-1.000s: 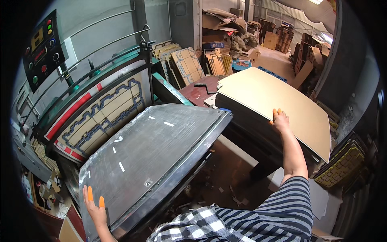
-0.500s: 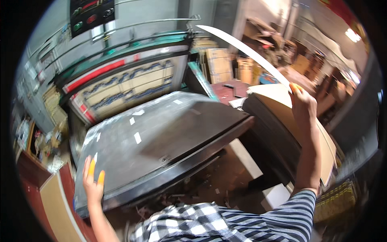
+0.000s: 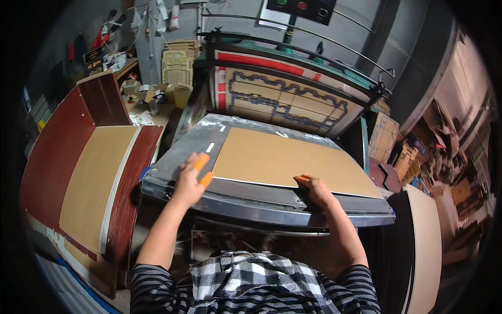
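A tan cardboard sheet with a white underside lies on the dark metal bed of a press. My right hand, orange covers on its fingertips, grips the sheet's near edge, right of its middle. By the sheet's near left corner is my left hand, its orange-covered thumb and finger spread apart. That hand rests at the corner without grasping it. Behind the bed, the raised press plate carries a die board with dark cutting outlines.
On the left, a red-brown stand bears more tan sheets. A stack of sheets is at the right. A metal rail and a control panel are above the press. Cardboard scraps pile up at the far right.
The sheet, raised in my right hand over the right-hand stack, now lies on the bed. My right hand has come down and left; my left is at the sheet's corner. The view has turned left.
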Demonstrator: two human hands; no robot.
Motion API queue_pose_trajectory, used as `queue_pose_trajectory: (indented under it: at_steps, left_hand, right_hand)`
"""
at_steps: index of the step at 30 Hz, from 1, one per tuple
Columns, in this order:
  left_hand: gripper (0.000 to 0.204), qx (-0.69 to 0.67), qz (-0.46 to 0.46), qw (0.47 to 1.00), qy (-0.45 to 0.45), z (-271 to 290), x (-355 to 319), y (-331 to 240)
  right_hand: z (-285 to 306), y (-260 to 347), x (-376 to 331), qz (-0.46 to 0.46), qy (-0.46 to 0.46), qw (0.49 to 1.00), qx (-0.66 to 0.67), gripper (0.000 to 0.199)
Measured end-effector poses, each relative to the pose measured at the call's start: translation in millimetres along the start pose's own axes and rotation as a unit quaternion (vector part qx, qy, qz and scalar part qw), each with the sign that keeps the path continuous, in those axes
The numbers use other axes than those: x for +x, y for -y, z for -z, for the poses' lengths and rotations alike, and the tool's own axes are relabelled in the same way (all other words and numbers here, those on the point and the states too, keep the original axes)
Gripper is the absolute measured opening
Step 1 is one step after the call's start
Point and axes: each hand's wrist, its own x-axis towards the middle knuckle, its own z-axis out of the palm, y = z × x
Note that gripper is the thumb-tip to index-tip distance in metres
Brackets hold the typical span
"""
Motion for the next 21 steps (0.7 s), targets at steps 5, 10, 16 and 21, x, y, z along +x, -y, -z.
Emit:
queue_pose_trajectory:
  at_steps: [5,10,16,21]
  left_hand:
    - [0.059,0.113,0.022,0.962,0.249,-22.1,12.5,-5.1]
    - [0.066,0.192,0.048,0.924,0.328,-25.2,40.8,0.0]
    - [0.06,0.201,0.024,0.93,0.306,-29.4,53.1,-13.3]
    - [0.056,0.218,0.075,0.924,0.306,-46.3,58.4,21.6]
  right_hand:
    - [-5.7,5.5,35.7,-0.116,0.086,0.985,-0.096,0.046]
    - [-8.7,-8.3,34.3,0.028,0.069,0.996,-0.046,0.05]
    - [-47.5,-65.0,29.0,-0.004,-0.059,0.972,0.229,0.045]
    - [-33.0,13.8,67.1,-0.102,0.009,0.967,0.233,0.041]
